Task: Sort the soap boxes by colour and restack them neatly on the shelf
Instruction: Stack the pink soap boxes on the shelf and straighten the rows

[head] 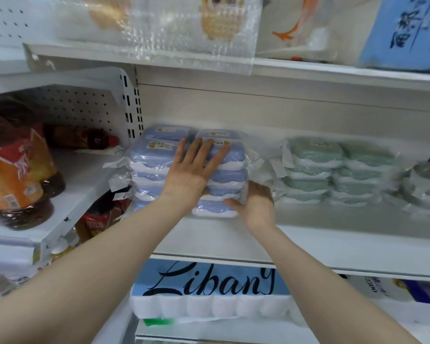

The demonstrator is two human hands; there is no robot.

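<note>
Blue soap boxes in clear wrap stand in stacks at the left end of the white shelf. My left hand lies flat with straight fingers on the top front of the right blue stack. At the lower right corner of that stack my right hand grips the bottom box, thumb across its front. Green soap boxes sit in neat stacks further right, apart from the blue ones. More wrapped boxes at the far right edge are blurred.
Dark bottles with orange labels stand on the neighbouring shelf to the left. A blue "Libang" tissue pack sits on the shelf below. Bubble-wrapped items and bagged goods fill the shelf above.
</note>
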